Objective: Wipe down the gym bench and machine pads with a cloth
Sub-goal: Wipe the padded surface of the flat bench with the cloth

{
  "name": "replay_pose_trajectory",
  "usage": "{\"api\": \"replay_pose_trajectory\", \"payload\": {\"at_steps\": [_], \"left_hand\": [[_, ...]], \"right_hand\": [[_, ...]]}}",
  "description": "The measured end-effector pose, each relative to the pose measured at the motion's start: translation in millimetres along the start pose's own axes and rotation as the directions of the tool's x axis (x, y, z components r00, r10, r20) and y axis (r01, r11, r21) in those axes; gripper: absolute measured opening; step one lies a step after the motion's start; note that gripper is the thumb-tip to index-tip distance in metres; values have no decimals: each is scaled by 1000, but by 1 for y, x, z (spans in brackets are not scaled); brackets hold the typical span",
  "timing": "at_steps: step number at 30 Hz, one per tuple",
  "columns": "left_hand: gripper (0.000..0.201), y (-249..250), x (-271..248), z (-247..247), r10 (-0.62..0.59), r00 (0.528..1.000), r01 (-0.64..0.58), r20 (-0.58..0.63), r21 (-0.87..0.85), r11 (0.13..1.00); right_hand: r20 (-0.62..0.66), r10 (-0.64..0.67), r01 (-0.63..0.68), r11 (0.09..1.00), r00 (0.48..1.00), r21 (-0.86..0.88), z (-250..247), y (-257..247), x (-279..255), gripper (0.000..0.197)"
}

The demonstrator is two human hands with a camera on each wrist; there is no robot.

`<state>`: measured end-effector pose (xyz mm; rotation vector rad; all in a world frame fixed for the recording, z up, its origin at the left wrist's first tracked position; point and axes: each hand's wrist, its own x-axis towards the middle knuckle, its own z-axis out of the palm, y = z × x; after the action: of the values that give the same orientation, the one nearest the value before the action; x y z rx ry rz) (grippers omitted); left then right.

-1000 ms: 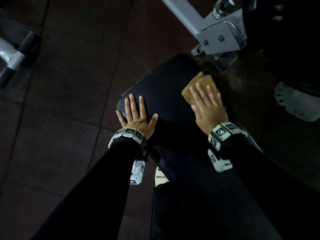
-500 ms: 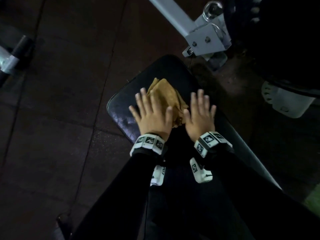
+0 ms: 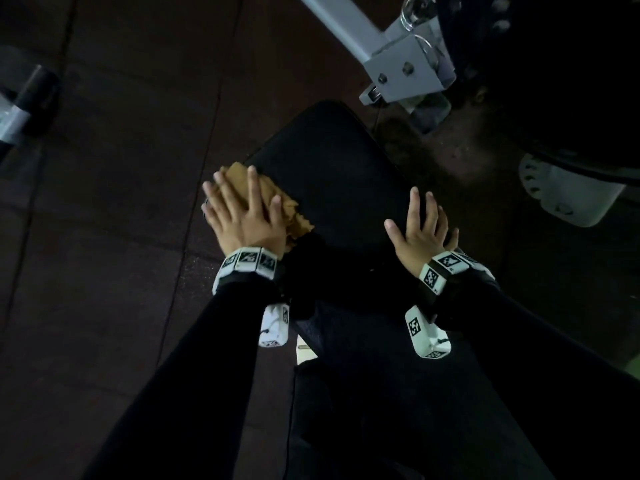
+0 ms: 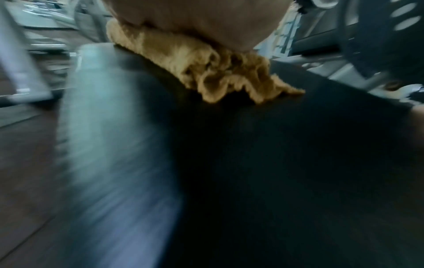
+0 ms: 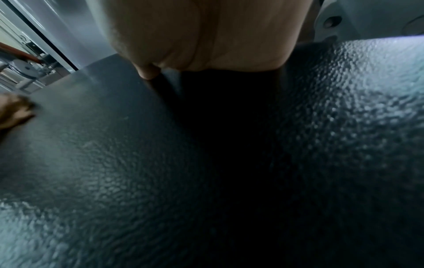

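Two hands lie flat on the black bench pad (image 3: pixel 332 174) in the head view, well apart. The left hand (image 3: pixel 242 216) presses the tan cloth (image 3: pixel 277 199) with straight, spread fingers at the pad's left edge, part of the cloth poking past the corner. A second ago the right hand had the cloth at the far right edge; half a second ago both hands met on it in the middle. So the cloth has changed hands and crossed the full width of the pad. The right hand (image 3: pixel 420 233) now rests bare and flat near the right edge, fingers splayed, holding nothing and seemingly steadying the person. A grey machine frame (image 3: pixel 398 60) stands beyond the pad's far end.

From the left wrist, the picture is smeared, which suggests the hand is mid-sweep. The cloth (image 4: pixel 206 67) is bunched under the palm (image 4: pixel 195 20), its ruffled edge trailing on the dark pad (image 4: pixel 275 154).

From the right wrist, the heel of the right hand (image 5: pixel 206 32) sits on the pebbled pad surface (image 5: pixel 114 154), with no cloth beneath it; a tan scrap of cloth (image 5: pixel 13 110) shows at the far left.

My guess is that this end of the bench has had one full pass; the rest of the bench and the machine pads remain.
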<state>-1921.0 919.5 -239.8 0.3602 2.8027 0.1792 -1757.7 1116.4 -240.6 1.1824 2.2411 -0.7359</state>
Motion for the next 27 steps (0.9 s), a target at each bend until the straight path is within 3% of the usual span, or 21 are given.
{"api": "replay_pose_trajectory", "payload": {"at_steps": [5,9,12,16,20,27], "left_hand": [[55,-19,-57,17,-134,990,121,-30,-280,952],[62,-5,-105,36,-346,937,310,54,-585,749],[75,7,-137,48,-362,930,313,70,-668,675],[76,14,-164,59,-397,913,344,94,-700,625],[72,13,-152,56,-455,886,387,91,-687,616],[66,-10,-86,45,-541,838,422,67,-708,566]], "right_hand": [[7,0,0,1000,1000,6,-5,-4,-3,70],[-9,-8,8,1000,1000,-8,-2,-2,0,71],[-8,-10,10,1000,1000,-16,1,0,3,71],[-19,-18,17,1000,1000,-16,3,1,4,71],[-25,-20,20,1000,999,-12,4,3,5,71],[-48,-29,29,1000,998,4,9,7,9,72]]}}
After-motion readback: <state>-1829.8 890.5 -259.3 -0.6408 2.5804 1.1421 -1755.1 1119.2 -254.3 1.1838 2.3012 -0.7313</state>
